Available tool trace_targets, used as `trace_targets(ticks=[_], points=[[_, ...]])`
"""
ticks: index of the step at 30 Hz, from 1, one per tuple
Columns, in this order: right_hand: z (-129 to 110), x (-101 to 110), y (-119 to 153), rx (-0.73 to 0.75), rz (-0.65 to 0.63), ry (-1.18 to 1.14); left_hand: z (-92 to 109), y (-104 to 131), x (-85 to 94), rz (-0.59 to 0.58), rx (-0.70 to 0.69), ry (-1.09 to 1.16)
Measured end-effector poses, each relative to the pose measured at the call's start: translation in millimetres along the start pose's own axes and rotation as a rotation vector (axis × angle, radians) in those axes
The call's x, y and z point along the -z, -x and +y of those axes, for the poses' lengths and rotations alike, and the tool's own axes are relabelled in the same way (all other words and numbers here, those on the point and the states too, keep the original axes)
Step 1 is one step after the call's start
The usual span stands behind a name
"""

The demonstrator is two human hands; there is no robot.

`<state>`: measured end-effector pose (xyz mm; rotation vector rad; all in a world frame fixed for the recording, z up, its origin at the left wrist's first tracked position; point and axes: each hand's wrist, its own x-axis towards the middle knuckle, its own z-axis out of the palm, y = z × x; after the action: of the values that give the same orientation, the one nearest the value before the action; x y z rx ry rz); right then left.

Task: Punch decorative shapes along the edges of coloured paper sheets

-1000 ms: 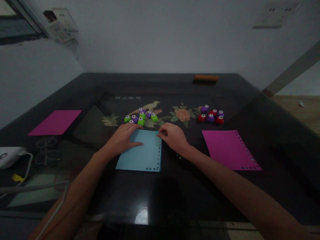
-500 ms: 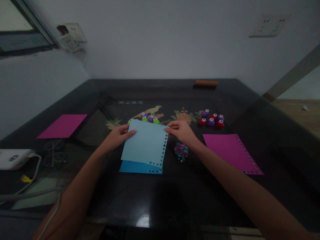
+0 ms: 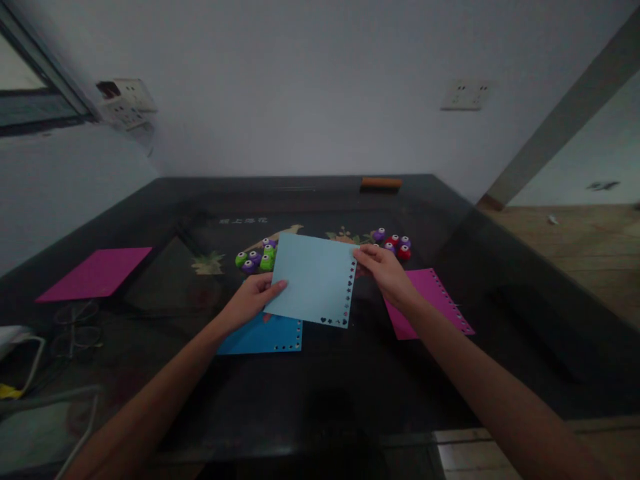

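Observation:
A light blue sheet (image 3: 315, 277) is held up above the dark table, with small shapes punched along its right and lower edges. My left hand (image 3: 257, 297) pinches its left edge, thumb on top. At the upper right corner, my right hand (image 3: 385, 267) grips the same sheet between thumb and fingers. Partly under the raised sheet and my left hand lies a darker blue sheet (image 3: 270, 337) with holes near its corner. A pink punched sheet (image 3: 430, 300) rests beside my right forearm.
Green and purple punches (image 3: 257, 257) stand behind my left hand, red and purple ones (image 3: 393, 241) behind my right. Another pink sheet (image 3: 95, 273) and glasses (image 3: 75, 327) lie left. An orange-brown stick (image 3: 381, 182) is at the back edge of the table (image 3: 300, 193).
Both hands have moved the light blue sheet rightward off the darker blue one, uncovering more of it. The pile of small cut-out pieces is now hidden. The view has turned to the right.

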<state>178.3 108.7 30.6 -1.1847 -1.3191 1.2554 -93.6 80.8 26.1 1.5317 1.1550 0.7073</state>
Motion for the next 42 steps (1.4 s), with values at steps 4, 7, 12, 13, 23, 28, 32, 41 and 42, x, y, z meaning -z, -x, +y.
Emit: trace_targets(ticks=[4, 7, 12, 13, 23, 28, 32, 41, 42], points=[[-2, 12, 19, -0.017, 0.020, -0.048, 13, -13, -18.0, 0.083, -0.082, -0.057], [-4, 19, 29, -0.019, 0.028, -0.041, 21, -26, -31.3, 0.167, -0.148, -0.075], [-3, 27, 40, -0.007, 0.025, 0.007, 24, -37, -46.2, 0.242, -0.147, -0.065], [-2, 28, 41, -0.018, 0.016, 0.002, 23, -37, -47.2, 0.253, -0.140, -0.061], [4, 34, 41, -0.145, 0.039, -0.103, 17, -37, -47.1, 0.261, -0.061, -0.062], [5, 34, 42, -0.138, -0.026, -0.032, 16, -36, -48.1, 0.257, -0.055, -0.086], [6, 34, 43, -0.133, -0.051, 0.011, 17, -33, -49.1, 0.271, -0.068, -0.122], [7, 32, 43, -0.144, -0.055, -0.006, 21, -32, -48.3, 0.324, -0.105, -0.188], [7, 32, 43, -0.141, -0.053, -0.003, 21, -31, -48.2, 0.322, -0.104, -0.186]])
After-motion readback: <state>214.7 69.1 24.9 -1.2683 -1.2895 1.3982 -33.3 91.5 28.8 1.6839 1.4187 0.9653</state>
